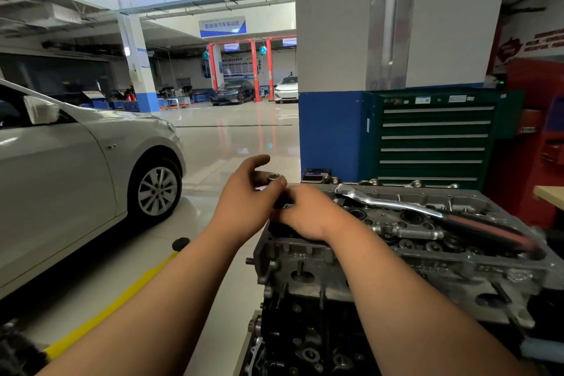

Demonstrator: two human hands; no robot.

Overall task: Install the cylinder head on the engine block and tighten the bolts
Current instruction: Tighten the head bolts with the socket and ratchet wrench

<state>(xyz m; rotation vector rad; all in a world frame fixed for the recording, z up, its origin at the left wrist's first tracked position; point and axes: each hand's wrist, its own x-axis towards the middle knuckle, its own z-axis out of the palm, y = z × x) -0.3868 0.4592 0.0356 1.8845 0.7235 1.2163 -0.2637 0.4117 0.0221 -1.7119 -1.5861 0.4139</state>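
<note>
The grey cylinder head [427, 259] sits on top of the dark engine block [305, 330] at the lower right. A chrome ratchet wrench [396, 204] with a red and black handle lies across the head. My left hand [244, 192] pinches a small chrome socket [273, 177] above the head's near left end. My right hand [308, 214] is pressed against the left one, fingers curled round a dark part that is mostly hidden.
A silver car [76, 168] stands close on the left, beyond a yellow floor line [122, 302]. A white and blue pillar [329, 101] and a green drawer cabinet [433, 137] stand behind the engine. Red equipment [537, 143] is at the far right.
</note>
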